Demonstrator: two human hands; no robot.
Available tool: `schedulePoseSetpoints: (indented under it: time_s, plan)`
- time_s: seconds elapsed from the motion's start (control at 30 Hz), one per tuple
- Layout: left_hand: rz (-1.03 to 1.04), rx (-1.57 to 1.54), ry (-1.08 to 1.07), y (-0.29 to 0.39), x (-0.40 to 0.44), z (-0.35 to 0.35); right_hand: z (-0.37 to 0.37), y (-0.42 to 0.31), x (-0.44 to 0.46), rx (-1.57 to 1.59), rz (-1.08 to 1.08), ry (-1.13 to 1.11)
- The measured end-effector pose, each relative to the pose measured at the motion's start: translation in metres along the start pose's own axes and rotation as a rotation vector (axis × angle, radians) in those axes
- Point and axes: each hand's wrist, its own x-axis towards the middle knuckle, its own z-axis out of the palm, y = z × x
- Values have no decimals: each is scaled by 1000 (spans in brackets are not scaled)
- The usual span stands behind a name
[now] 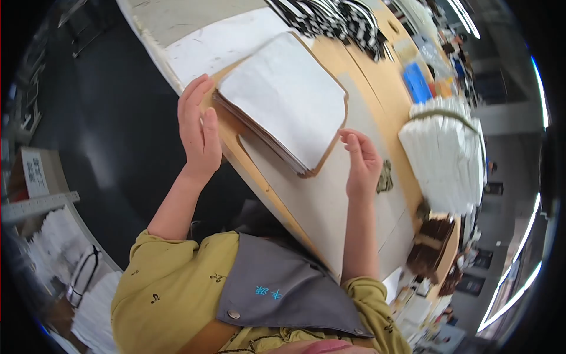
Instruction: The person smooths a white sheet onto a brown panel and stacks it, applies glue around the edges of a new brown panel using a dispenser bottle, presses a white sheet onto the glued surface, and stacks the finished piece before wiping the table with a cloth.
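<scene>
A stack of flat cut pieces lies on the table, a white sheet on top and brown edges showing below. Beside its left corner is my left hand, fingers stretched out and thumb apart, holding nothing. At the stack's right edge, my right hand has its fingers bent and the thumb close to them. The fingertips are near or touching the brown rim; whether they pinch it is unclear. A small olive-green bunched piece lies just right of that hand.
Black-and-white striped strips lie at the far end of the table. To the right stand a tied white bundle, a blue item and brown stacked pieces. White material fills a rack at lower left.
</scene>
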Motion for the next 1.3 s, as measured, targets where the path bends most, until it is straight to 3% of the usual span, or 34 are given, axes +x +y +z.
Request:
schedulePoseSetpoints:
  time_s: [0.2, 0.6, 0.67, 1.03, 1.1, 1.13, 1.3]
  plan:
    - [173, 97, -171, 41, -17, 24, -95, 49, -69, -21, 217, 354]
    - [521, -248, -777, 133, -99, 88, -153, 73, -170, 2, 306, 595]
    - [535, -241, -810, 137, -107, 93, -160, 74, -177, -193, 198, 646]
    - [572, -39, -889, 155, -116, 104, -243, 65, -235, -241, 170, 928]
    - [590, -37, -890, 157, -119, 105, -266, 55, -246, 39, 161, 1002]
    - [587, 6, -882, 158, -119, 106, -283, 51, -252, 33, 153, 1025]
    - [594, 35, -887, 159, -123, 107, -397, 19, -287, -712, -12, 1275]
